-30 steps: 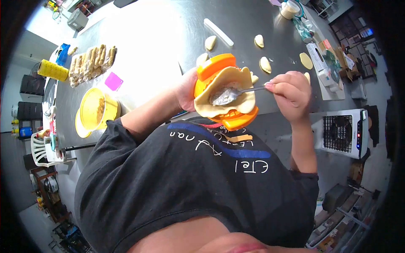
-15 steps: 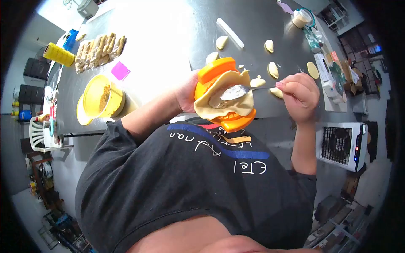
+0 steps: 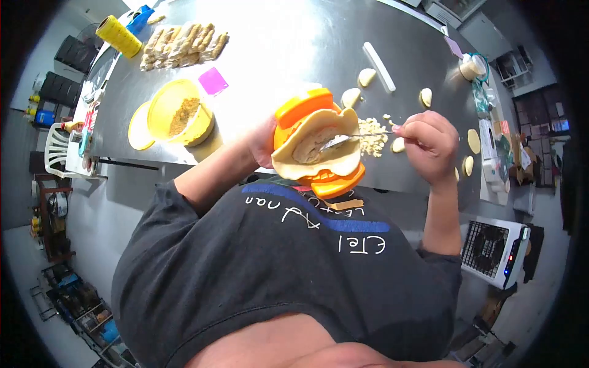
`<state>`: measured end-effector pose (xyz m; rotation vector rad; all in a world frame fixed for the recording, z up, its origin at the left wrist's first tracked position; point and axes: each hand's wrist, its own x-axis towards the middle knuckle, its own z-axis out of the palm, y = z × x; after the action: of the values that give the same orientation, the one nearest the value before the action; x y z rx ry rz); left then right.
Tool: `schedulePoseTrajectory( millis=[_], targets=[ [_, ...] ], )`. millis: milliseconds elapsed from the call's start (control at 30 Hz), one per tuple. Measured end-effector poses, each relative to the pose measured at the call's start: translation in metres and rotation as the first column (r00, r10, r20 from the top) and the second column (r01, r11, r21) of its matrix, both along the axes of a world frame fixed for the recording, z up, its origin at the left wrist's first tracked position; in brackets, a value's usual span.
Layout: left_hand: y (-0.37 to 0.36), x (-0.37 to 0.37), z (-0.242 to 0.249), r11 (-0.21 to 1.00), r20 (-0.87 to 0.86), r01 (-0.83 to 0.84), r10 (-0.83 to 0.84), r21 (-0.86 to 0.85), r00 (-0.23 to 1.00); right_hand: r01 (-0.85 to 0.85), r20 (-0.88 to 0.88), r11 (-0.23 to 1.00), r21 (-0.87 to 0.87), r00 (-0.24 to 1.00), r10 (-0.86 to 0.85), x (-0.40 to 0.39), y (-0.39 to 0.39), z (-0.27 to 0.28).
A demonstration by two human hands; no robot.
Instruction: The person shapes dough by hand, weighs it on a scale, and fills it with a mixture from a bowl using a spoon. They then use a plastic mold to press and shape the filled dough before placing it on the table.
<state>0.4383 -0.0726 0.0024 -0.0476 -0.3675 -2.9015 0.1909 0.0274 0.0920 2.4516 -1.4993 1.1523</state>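
Above steel table (image 3: 294,43): left hand (image 3: 262,140) grips open orange plastic dumpling press (image 3: 316,144), cradling dough round (image 3: 319,147) level; right hand (image 3: 426,144) pinches metal spoon (image 3: 353,138), bowl in filling.

The press (image 3: 313,138) was bright orange, and the dough (image 3: 316,147) draped over it was pale cream. The spoon (image 3: 350,138) was silver. The tub (image 3: 181,119) and its lid (image 3: 138,126) were yellow, with tan-brown filling inside. The table (image 3: 294,43) was grey steel. A card (image 3: 213,81) was purple. The shirt (image 3: 282,270) was black with white lettering and a blue stripe.
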Motion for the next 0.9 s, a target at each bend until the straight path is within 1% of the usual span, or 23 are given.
schedulePoseTrajectory(
  millis=[67, 100, 133, 167, 200, 233, 267, 333, 367, 400, 433, 533, 567, 633, 700, 733, 800, 833, 900],
  targets=[
    [-0.007, 0.023, -0.001, 0.999, 0.002, -0.032, 0.032, -0.008, 0.999, 0.017, 0.001, 1.000, -0.024, 1.000, -0.017, 0.016, -0.012, 0.012],
    [-0.011, 0.036, 0.001, 0.998, 0.021, -0.058, 0.058, -0.005, 0.998, 0.026, -0.027, 0.999, -0.019, 0.999, -0.026, 0.023, -0.019, 0.016],
    [-0.016, 0.050, 0.003, 0.996, 0.038, -0.084, 0.084, -0.005, 0.996, 0.013, -0.029, 1.000, -0.020, 0.999, -0.013, 0.037, -0.027, 0.022],
    [-0.020, 0.064, 0.006, 0.995, 0.037, -0.099, 0.099, -0.006, 0.994, -0.028, -0.067, 1.000, 0.005, 0.997, 0.028, 0.053, -0.036, 0.027],
    [-0.024, 0.079, 0.010, 0.997, -0.024, -0.081, 0.081, 0.006, 0.996, -0.069, -0.102, 0.997, 0.033, 0.992, 0.072, 0.070, -0.045, 0.029],
    [-0.030, 0.096, 0.012, 0.997, -0.054, -0.081, 0.081, 0.010, 0.995, -0.110, -0.148, 0.994, 0.016, 0.983, 0.111, 0.089, -0.058, 0.024],
    [-0.035, 0.112, 0.014, 0.997, -0.083, -0.080, 0.081, 0.013, 0.993, -0.127, -0.146, 0.992, 0.014, 0.981, 0.127, 0.106, -0.068, 0.025],
    [-0.050, 0.148, 0.014, 0.991, -0.036, -0.135, 0.135, 0.000, 0.990, -0.121, -0.177, 0.993, 0.001, 0.977, 0.119, 0.139, -0.089, 0.025],
    [-0.057, 0.168, 0.011, 0.987, -0.011, -0.160, 0.160, -0.009, 0.987, -0.121, -0.185, 0.992, 0.026, 0.975, 0.124, 0.155, -0.097, 0.030],
    [-0.060, 0.186, 0.013, 0.984, -0.006, -0.180, 0.180, -0.007, 0.984, -0.125, -0.115, 0.992, -0.002, 0.986, 0.124, 0.171, -0.105, 0.029],
    [-0.063, 0.202, 0.017, 0.988, -0.024, -0.150, 0.151, 0.045, 0.988, -0.142, -0.114, 0.990, 0.020, 0.983, 0.143, 0.188, -0.110, 0.030],
    [-0.074, 0.239, 0.014, 0.975, -0.033, -0.155, 0.162, 0.156, 0.986, -0.216, -0.154, 0.975, 0.044, 0.963, 0.220, 0.235, -0.133, 0.021],
    [-0.077, 0.250, 0.013, 0.977, -0.019, -0.165, 0.169, 0.135, 0.985, -0.209, -0.126, 0.976, 0.065, 0.968, 0.215, 0.248, -0.138, 0.015],
    [-0.084, 0.270, 0.010, 0.977, -0.008, -0.179, 0.181, 0.114, 0.983, -0.200, -0.123, 0.978, 0.065, 0.971, 0.207, 0.264, -0.147, 0.015],
    [-0.088, 0.287, 0.006, 0.957, 0.070, -0.291, 0.290, -0.001, 0.954, -0.170, -0.089, 0.980, 0.107, 0.980, 0.180, 0.277, -0.151, 0.018],
    [-0.089, 0.293, 0.005, 0.956, 0.070, -0.294, 0.293, 0.002, 0.954, -0.174, -0.090, 0.979, 0.111, 0.979, 0.184, 0.285, -0.153, 0.017],
    [-0.091, 0.303, 0.005, 0.938, 0.102, -0.338, 0.345, -0.074, 0.933, -0.224, -0.022, 0.974, 0.031, 0.974, 0.225, 0.303, -0.158, 0.014],
    [-0.093, 0.307, 0.005, 0.938, 0.100, -0.338, 0.344, -0.074, 0.933, -0.248, -0.058, 0.969, 0.023, 0.967, 0.249, 0.310, -0.162, 0.006],
    [-0.096, 0.316, 0.005, 0.933, 0.094, -0.349, 0.357, -0.093, 0.929, -0.231, -0.064, 0.972, 0.043, 0.970, 0.233, 0.317, -0.165, 0.001]
  ],
)
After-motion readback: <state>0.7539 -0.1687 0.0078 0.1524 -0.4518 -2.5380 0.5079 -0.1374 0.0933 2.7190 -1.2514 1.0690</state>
